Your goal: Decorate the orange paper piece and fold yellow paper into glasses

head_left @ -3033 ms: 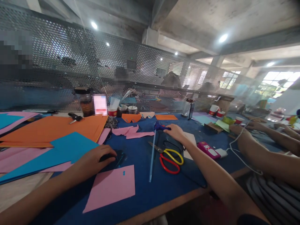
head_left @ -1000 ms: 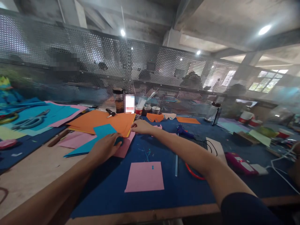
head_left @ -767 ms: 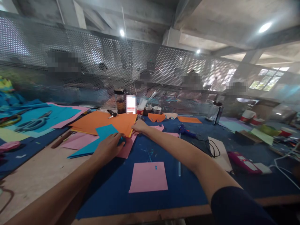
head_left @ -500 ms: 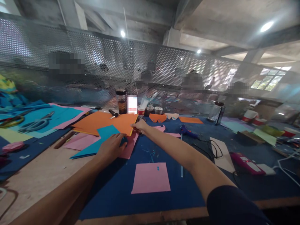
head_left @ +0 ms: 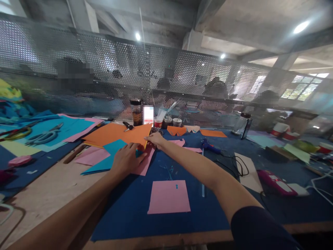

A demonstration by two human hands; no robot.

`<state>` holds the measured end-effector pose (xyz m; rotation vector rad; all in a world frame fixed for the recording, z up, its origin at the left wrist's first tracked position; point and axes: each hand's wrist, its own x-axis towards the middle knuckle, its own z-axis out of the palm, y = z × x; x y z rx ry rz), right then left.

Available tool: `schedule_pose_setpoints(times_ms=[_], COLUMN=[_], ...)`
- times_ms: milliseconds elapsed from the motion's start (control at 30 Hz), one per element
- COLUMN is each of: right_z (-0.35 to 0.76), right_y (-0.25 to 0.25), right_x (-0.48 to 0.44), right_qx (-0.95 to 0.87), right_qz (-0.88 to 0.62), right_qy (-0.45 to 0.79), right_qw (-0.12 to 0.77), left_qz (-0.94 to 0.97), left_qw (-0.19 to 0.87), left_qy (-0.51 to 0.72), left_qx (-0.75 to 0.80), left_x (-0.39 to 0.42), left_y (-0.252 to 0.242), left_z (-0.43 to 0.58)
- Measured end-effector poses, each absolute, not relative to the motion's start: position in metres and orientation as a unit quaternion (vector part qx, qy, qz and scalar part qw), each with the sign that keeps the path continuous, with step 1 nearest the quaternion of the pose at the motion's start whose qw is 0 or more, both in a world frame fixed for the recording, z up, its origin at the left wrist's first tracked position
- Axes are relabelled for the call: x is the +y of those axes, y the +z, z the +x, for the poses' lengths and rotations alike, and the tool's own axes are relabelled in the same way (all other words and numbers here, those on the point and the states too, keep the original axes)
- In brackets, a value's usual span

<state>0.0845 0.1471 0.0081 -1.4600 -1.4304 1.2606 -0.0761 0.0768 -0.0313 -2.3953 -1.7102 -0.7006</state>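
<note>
1. Sheets of orange paper (head_left: 114, 134) lie left of the middle of the blue table cover (head_left: 130, 215), in a loose pile with a small black-handled item (head_left: 128, 126) on top.
2. Thumb and finger of the right hand (head_left: 156, 140) are pinched together on the pile's right edge, near its front corner (a thin yellow edge shows there).
3. The left hand (head_left: 127, 156) lies over a blue sheet (head_left: 104, 163) at the front of the orange pile; its thumb stands off from the fingers, but whether it grips or only presses I cannot tell.
4. Pink paper (head_left: 145, 168) shows just beside the left thumb, reaching toward the right wrist.
5. Nearer the table's front edge lies a pink rectangle (head_left: 169, 198) with a tiny blue cutout (head_left: 176, 186) on it.
6. Beyond the right forearm rests a purple-blue glue gun (head_left: 212, 147); a translucent stick (head_left: 203, 190) runs partly hidden behind that forearm.
7. Grey-blue scissors (head_left: 53, 132) lie on more blue paper at far left.
</note>
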Motion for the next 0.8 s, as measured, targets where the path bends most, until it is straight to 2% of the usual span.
schedule_pose_setpoints(times_ms=[167, 467, 800], right_z=[0.079, 0.085, 0.076], right_y=[0.013, 0.016, 0.016], right_x=[0.147, 0.142, 0.141], right_qx=[-0.537, -0.503, -0.493], right_qz=[-0.572, -0.569, -0.555], right_qy=[0.523, 0.580, 0.591], right_qw=[0.334, 0.294, 0.316], left_qz=[-0.761, -0.705, -0.693], left_qw=[0.054, -0.035, -0.053], left_qy=[-0.226, -0.215, -0.288], left_qx=[-0.606, -0.674, -0.659], left_x=[0.080, 0.098, 0.100], left_y=[-0.026, -0.022, -0.022], left_z=[-0.077, -0.100, -0.105])
